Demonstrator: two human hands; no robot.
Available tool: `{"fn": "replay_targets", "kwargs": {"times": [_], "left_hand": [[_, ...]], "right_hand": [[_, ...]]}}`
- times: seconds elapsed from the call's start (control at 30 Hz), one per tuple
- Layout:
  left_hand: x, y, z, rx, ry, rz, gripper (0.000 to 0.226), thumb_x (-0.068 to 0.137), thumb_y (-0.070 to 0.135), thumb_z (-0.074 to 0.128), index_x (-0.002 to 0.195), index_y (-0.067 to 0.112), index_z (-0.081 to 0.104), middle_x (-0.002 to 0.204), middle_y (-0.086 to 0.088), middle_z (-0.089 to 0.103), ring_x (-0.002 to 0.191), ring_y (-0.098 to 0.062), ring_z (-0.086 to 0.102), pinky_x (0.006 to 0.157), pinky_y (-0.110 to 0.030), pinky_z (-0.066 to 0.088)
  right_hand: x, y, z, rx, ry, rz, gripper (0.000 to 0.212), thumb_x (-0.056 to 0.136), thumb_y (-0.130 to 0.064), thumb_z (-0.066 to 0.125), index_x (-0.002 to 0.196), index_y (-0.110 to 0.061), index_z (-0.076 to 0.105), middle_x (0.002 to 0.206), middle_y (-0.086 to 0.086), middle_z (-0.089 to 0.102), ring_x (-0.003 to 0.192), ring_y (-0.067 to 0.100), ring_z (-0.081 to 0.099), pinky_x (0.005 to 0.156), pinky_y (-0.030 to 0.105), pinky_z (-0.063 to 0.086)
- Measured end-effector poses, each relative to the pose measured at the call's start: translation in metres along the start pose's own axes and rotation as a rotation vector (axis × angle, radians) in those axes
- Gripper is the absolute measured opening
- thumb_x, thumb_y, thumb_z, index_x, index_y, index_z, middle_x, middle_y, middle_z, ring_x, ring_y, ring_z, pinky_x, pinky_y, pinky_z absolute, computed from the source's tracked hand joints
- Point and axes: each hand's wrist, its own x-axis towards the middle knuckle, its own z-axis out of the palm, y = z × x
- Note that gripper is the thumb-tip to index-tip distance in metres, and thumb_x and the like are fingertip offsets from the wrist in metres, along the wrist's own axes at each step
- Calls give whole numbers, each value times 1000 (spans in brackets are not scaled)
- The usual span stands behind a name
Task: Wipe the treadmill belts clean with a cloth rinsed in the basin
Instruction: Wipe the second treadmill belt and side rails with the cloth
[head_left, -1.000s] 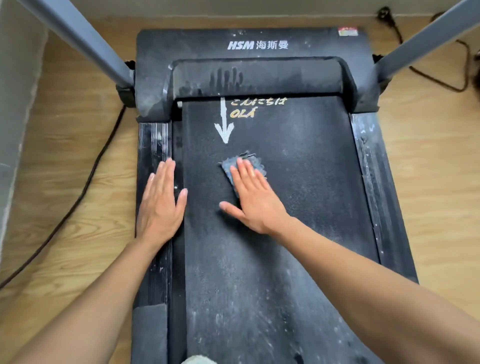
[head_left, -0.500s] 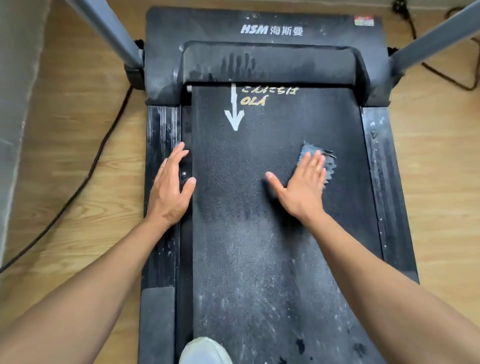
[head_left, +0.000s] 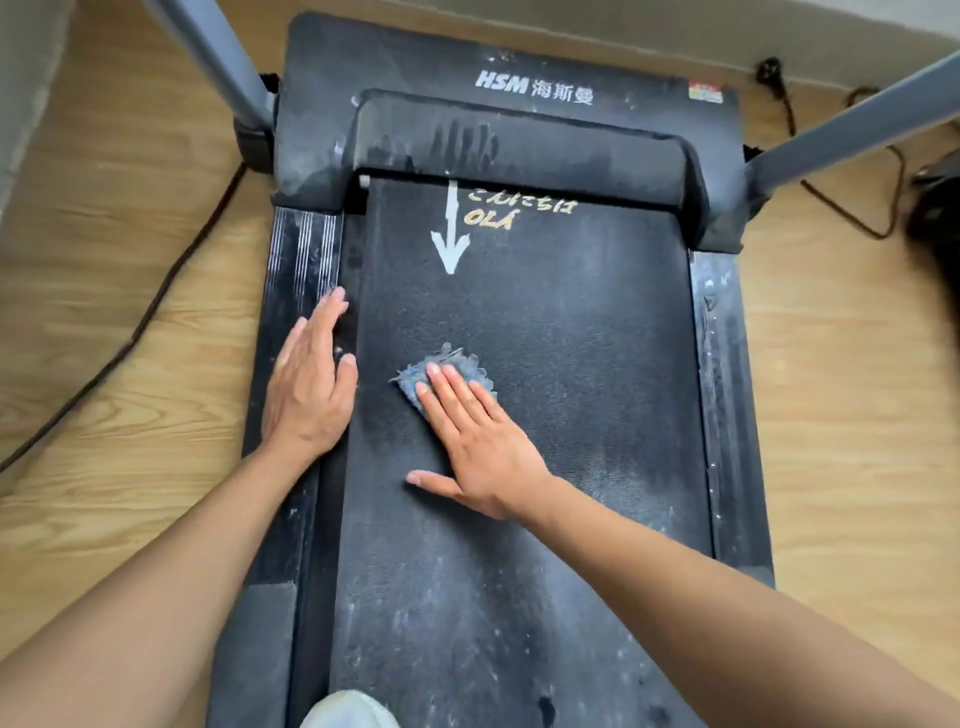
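The right hand (head_left: 483, 441) lies flat on the treadmill belt (head_left: 571, 338), its grip fully open, straight fingers pressing the blue cloth (head_left: 448, 364) at 11 o'clock of the palm. At 9 o'clock of the cloth, the left hand (head_left: 311, 389) rests flat on the side rail (head_left: 298, 249), grip open, holding nothing.

Motor cover (head_left: 395, 57): white brand mark (head_left: 534, 88) reads "HSM 海斯曼". Small coloured sticker (head_left: 705, 92) at its right corner: print too small to read. Belt (head_left: 571, 338), front end: white arrow (head_left: 451, 234) pointing toward the wearer. Beside it, yellow lettering (head_left: 519, 210) reads "こんにちは" over "OLÁ".
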Motion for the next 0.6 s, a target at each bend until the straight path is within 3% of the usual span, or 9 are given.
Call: {"fn": "replay_targets", "kwargs": {"times": [0.13, 0.23, 0.33, 0.43, 0.5, 0.6], "left_hand": [[-5, -2, 2, 106, 0, 43, 66, 96, 20, 42, 160, 10, 32, 163, -5, 42, 158, -17, 27, 131, -40, 15], [-4, -1, 1, 102, -1, 45, 65, 94, 20, 45, 158, 9, 35, 163, -5, 42, 158, -18, 27, 131, -40, 16], [-5, 3, 1, 77, 2, 51, 66, 90, 20, 49, 154, 7, 39, 164, -5, 40, 159, -18, 26, 131, -41, 16], [-5, 5, -2, 28, -2, 37, 75, 82, 19, 50, 155, 8, 37, 164, -5, 41, 157, -19, 30, 131, -43, 19], [-6, 4, -5, -47, -6, 4, 79, 79, 16, 49, 157, 11, 36, 163, -6, 42, 156, -19, 32, 129, -45, 23], [-4, 4, -7, -224, 49, -82, 73, 78, 6, 43, 150, 13, 41, 158, -7, 49, 151, -17, 41, 126, -46, 30]], "right_hand": [[-65, 70, 6, 103, -2, 391, 102, 98, -82, 24, 166, -13, -8, 173, 8, -19, 159, 21, -21, 131, 42, -4], [-124, 116, 16, 194, 1, 692, 105, 95, -83, 18, 165, -11, -11, 172, 10, -20, 159, 23, -20, 131, 45, -1], [-144, 116, 22, 334, 55, 883, 109, 92, -81, 21, 165, -5, -5, 173, 17, -11, 161, 30, -10, 131, 47, 1], [-105, 85, 14, 516, 116, 1074, 119, 85, -83, 28, 162, 2, -6, 171, 26, -12, 159, 35, -14, 127, 48, -7], [-72, 56, 10, 513, 98, 1035, 125, 83, -85, 30, 161, 3, -11, 168, 27, -19, 157, 36, -22, 126, 48, -14], [-22, -1, 4, 425, 59, 722, 124, 86, -87, 29, 160, -1, -18, 166, 23, -30, 154, 33, -33, 123, 46, -23]]}}
